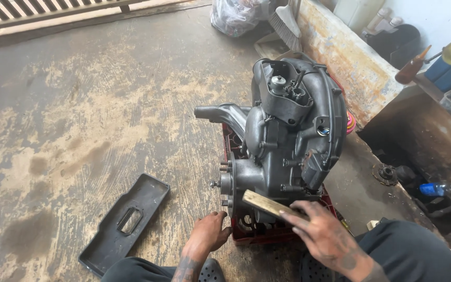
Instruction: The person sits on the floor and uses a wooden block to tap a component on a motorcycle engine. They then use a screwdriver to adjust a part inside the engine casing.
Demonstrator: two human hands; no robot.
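Resting on the upper edge of a red crate [267, 236], the right hand [325, 235] is laid flat over one end of a wooden block [268, 204], its fingers extended and pressed along the wood rather than curled around it. The block is held slanted against the lower side of a grey engine [288, 125], which is stood upright in the crate. The left hand [208, 233] is lowered to the concrete floor [79, 120] just beside the crate's corner, fingers loosely bent, nothing gripped; its forearm is angled up from the bottom edge. A black plastic cover [125, 222] is seen lying flat on the floor to the left, well apart from the crate. At far right, a blue bottle [436, 189] is laid on its side, and a clear plastic bag [234, 15] is slumped at the top.
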